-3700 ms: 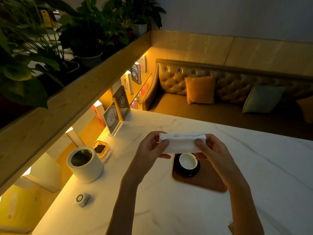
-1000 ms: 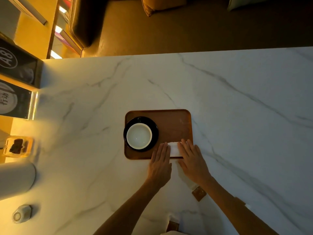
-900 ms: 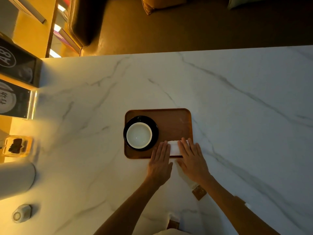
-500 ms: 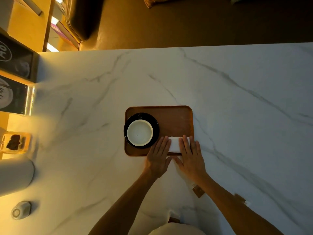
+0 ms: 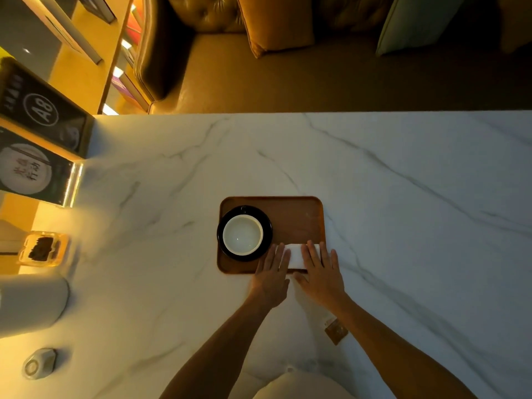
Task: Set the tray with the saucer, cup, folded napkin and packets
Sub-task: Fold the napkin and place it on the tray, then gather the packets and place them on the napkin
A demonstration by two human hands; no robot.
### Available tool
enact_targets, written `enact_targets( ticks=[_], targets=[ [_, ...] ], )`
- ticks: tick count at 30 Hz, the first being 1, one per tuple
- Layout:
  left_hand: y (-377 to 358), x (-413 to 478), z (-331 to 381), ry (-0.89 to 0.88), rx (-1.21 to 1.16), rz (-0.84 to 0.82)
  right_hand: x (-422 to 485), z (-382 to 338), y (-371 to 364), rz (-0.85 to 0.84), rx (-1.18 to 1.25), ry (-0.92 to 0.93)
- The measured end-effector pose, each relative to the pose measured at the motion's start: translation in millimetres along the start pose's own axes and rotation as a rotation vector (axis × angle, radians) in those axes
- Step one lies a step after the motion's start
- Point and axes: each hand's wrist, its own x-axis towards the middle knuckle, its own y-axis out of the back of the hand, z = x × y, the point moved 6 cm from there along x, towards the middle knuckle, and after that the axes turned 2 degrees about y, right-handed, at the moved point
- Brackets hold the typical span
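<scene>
A brown wooden tray lies on the white marble table. On its left half stands a white cup on a black saucer. A folded white napkin lies flat along the tray's near right edge. My left hand and my right hand rest flat on the napkin's two ends, fingers spread and pressing down. A brown packet lies on the table beside my right forearm, partly hidden by it.
At the left edge stand a white cylindrical container, a small glass dish with something dark, a small round device and dark sign cards. A leather sofa with cushions runs beyond the table's far edge.
Seconds ago both hands held the napkin in the air; now it lies on the tray under them. Over the last second the hands have barely shifted; only the view has moved.
</scene>
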Motion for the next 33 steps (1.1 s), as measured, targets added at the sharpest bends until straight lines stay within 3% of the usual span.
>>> enact_targets(
  ticks=[7,15,25,33],
  targets=[
    [33,-44,-7,0.051,-0.071,-0.055,-32,-1,23,-0.019,-0.066,-0.057],
    [48,-122,-27,0.235,-0.088,0.076,-111,-12,33,0.091,0.358,-0.146],
    [-10,-190,-37,0.282,-0.059,0.002,-191,-26,-23,-0.071,0.252,-0.191],
    [-21,-206,-34,0.237,-0.108,0.033,-223,-25,-25,0.027,0.597,-0.350]
  ],
)
